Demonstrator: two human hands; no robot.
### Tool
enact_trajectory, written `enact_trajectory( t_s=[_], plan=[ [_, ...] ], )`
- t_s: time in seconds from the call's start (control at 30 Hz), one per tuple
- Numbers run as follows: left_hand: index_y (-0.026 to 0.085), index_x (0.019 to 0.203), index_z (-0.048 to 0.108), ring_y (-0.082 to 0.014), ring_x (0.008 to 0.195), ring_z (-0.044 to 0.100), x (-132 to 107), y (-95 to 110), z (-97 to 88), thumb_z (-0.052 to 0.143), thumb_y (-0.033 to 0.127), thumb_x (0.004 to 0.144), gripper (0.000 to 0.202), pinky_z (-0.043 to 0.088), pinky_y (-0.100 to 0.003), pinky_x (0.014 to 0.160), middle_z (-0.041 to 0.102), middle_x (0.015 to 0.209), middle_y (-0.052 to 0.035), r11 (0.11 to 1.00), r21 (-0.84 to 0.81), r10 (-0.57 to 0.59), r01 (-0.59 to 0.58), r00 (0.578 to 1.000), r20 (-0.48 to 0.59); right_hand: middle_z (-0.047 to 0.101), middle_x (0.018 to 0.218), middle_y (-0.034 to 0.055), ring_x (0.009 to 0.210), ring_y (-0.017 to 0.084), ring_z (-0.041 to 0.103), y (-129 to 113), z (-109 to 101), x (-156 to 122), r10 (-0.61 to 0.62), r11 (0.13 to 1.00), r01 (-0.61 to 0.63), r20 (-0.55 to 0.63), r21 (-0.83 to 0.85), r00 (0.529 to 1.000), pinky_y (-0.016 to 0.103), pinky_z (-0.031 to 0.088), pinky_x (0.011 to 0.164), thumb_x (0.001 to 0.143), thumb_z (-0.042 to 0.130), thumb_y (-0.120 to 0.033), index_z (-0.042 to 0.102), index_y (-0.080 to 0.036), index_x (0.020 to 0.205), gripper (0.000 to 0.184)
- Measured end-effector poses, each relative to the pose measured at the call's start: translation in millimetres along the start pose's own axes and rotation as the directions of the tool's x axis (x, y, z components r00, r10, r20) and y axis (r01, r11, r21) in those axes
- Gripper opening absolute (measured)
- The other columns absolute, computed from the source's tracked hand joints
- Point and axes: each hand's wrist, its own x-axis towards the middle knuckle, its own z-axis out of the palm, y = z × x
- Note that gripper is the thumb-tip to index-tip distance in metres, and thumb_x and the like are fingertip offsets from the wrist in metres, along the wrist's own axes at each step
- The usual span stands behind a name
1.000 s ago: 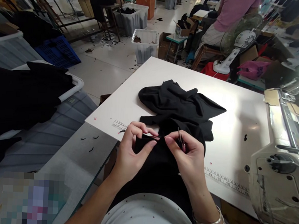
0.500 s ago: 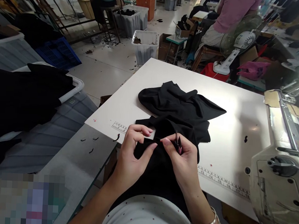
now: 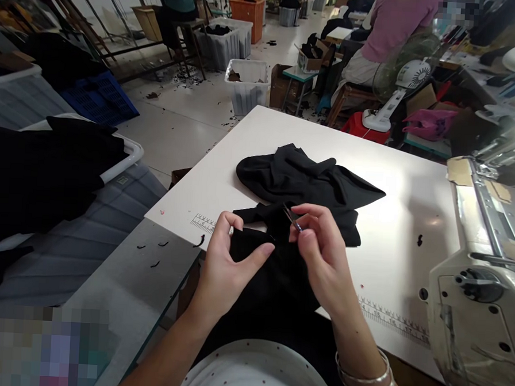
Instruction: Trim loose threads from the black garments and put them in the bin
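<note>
My left hand (image 3: 228,266) grips the edge of a black cloth piece (image 3: 274,274), thumb on top and the other fingers bent under it. The cloth hangs over the front table edge towards my lap. In my right hand (image 3: 325,257) is a small pair of thread snips (image 3: 291,218), held between thumb and fingers with the blades pointing up and left. The snips are just above the cloth, to the right of my left thumb. Behind both hands a crumpled black garment piece (image 3: 305,175) lies on the white table (image 3: 402,223).
A sewing machine (image 3: 468,296) stands at the right. Printed ruler marks run along the table's front edge. To the left is a grey bin (image 3: 122,209) heaped with black cloth. Beyond the table are a fan (image 3: 392,96), a white bin (image 3: 248,89) and a seated person (image 3: 387,27).
My right hand has come off the cloth edge and turned, bringing the snips' blades up and left. My left hand keeps its grip on the cloth.
</note>
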Motion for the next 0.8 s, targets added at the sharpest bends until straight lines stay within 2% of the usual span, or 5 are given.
enact_trajectory(
  t_s=[0.1, 0.23, 0.57, 0.8],
  plan=[
    [0.022, 0.082, 0.036, -0.0115, 0.066, 0.046, 0.7, -2.5, -3.5, 0.068, 0.026, 0.071, 0.034, 0.041, -0.023, 0.063, 0.044, 0.077, 0.0026, 0.998, -0.057, -0.032, 0.031, 0.999, -0.014, 0.051, 0.075, -0.0034, 0.065, 0.010, 0.048, 4.3, -8.8, -9.1, 0.067, 0.998, -0.066, 0.029, -0.023, 0.997, 0.022, 0.039, 0.059, 0.095, 0.046, -0.031, 0.054, -0.023, 0.092, 0.012],
    [0.022, 0.081, 0.037, -0.0130, 0.071, 0.049, -0.6, -3.1, -5.1, 0.070, 0.026, 0.070, 0.035, 0.042, -0.024, 0.064, 0.045, 0.080, 0.0013, 0.999, -0.050, -0.011, 0.010, 1.000, -0.018, 0.052, 0.070, -0.0033, 0.065, 0.010, 0.049, 6.9, -16.2, -22.5, 0.115, 0.987, -0.103, 0.095, -0.123, 0.989, 0.021, 0.036, 0.055, 0.092, 0.051, -0.029, 0.056, -0.022, 0.084, 0.013],
    [0.022, 0.079, 0.034, -0.0145, 0.070, 0.048, -5.8, 7.3, -1.2, 0.064, 0.026, 0.072, 0.031, 0.041, -0.027, 0.067, 0.046, 0.076, 0.0016, 0.993, 0.114, 0.028, -0.031, 0.999, 0.020, 0.053, 0.067, -0.0043, 0.056, 0.008, 0.045, 2.4, -14.0, -19.2, 0.019, 0.982, 0.007, 0.131, -0.189, 0.991, 0.021, 0.032, 0.049, 0.091, 0.052, -0.024, 0.058, -0.020, 0.081, 0.013],
    [0.022, 0.080, 0.035, -0.0150, 0.072, 0.050, -7.5, 6.9, -2.4, 0.067, 0.028, 0.071, 0.033, 0.042, -0.027, 0.066, 0.048, 0.078, 0.0008, 0.998, 0.065, 0.006, -0.007, 1.000, 0.014, 0.057, 0.069, -0.0023, 0.060, 0.011, 0.051, 3.2, -13.3, -20.3, 0.023, 0.986, -0.006, 0.103, -0.165, 0.994, 0.022, 0.037, 0.052, 0.089, 0.055, -0.025, 0.059, -0.019, 0.079, 0.012]
  ],
)
